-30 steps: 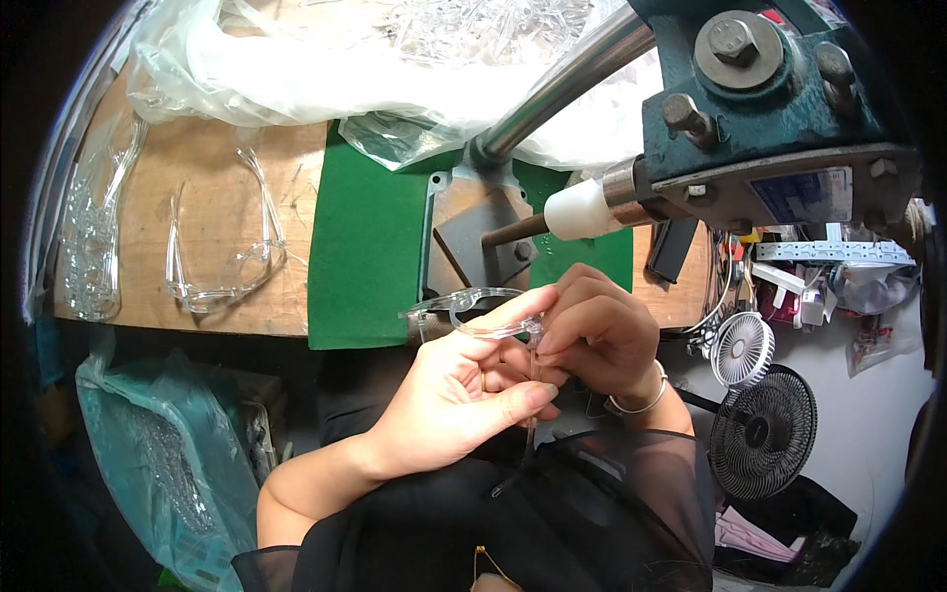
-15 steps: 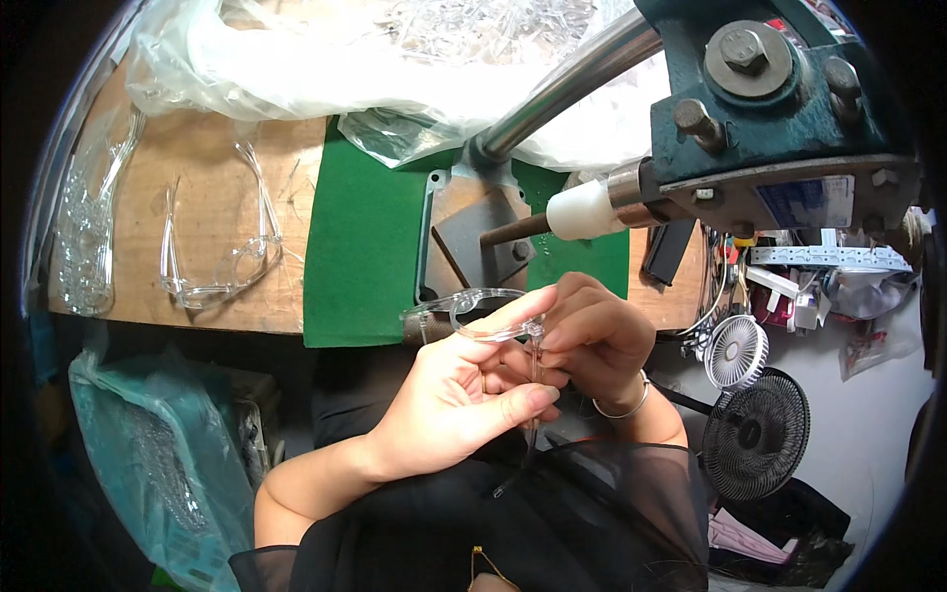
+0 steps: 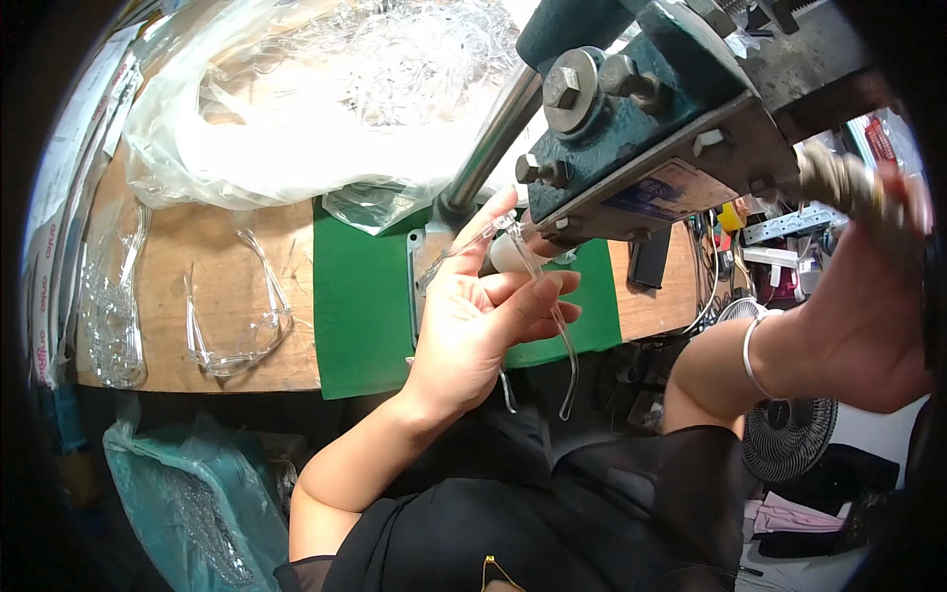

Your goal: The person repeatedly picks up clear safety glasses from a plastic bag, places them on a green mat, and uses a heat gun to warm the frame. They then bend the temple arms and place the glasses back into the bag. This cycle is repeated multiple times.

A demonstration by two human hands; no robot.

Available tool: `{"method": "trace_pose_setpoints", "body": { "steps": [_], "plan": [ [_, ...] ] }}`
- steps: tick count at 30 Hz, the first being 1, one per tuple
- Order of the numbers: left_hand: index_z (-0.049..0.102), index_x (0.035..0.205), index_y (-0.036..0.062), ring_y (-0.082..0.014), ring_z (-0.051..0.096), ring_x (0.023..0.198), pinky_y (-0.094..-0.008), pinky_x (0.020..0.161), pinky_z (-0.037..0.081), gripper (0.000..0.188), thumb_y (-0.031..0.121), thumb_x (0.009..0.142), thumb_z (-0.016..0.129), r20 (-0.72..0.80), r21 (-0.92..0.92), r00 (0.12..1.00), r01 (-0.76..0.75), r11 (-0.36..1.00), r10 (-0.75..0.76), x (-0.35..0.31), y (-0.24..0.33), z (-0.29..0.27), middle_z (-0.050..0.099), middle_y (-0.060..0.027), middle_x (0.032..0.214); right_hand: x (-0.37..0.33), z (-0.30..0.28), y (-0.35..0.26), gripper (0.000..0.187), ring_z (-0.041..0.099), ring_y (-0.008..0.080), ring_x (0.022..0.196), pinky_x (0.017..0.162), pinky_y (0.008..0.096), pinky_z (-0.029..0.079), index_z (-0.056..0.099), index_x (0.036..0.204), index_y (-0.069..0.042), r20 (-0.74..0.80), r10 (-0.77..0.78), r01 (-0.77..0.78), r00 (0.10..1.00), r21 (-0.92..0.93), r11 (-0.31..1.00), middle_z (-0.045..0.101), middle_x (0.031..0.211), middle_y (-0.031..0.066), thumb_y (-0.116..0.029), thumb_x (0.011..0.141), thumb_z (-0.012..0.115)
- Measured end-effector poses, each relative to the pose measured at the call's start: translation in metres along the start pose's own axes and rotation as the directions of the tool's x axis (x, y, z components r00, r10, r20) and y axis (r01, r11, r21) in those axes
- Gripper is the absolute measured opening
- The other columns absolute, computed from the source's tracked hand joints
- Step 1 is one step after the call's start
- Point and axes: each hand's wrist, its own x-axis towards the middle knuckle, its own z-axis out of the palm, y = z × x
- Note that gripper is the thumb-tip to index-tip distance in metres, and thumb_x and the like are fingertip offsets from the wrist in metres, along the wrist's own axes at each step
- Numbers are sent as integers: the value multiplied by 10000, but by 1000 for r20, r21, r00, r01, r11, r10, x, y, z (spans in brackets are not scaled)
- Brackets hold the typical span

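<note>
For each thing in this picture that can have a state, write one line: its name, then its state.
Left hand: raised, pinching clear safety glasses.
Clear safety glasses: held up under the press, one temple arm hanging down.
Right hand: lifted to the press handle, blurred; grip unclear.
Finished glasses: lying on the wooden bench, arms unfolded.
Plastic bag: open, full of clear parts.
Small fan: whether it is running cannot be told.

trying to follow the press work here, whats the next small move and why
Probably pull the press lever down. The left hand holds clear glasses up under the press head, and the right hand is raised at the lever handle, though blur hides whether it grips it.
</note>
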Motion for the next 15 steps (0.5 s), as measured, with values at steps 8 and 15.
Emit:
{"method": "trace_pose_setpoints", "body": {
  "steps": [8,15],
  "plan": [
    [428,1165,104,-191,646,788,-257,631,539,367,128,844,605,-76,-46,997,-38,998,34,5,-7,8,635,-104,924,-41,5,1,396,380,83,714,815,289,254,525,663,-226,156,-120,106,980,96,990,406,688,-78,-573,618,711],
    [352,1283,102,-191,643,730,-256,624,526,515,56,830,594,-56,38,997,-58,998,60,0,-2,6,624,-123,942,-38,9,-5,383,389,136,756,839,354,251,486,716,-164,60,-85,87,995,-40,995,420,757,-23,-535,756,573]
  ]
}}
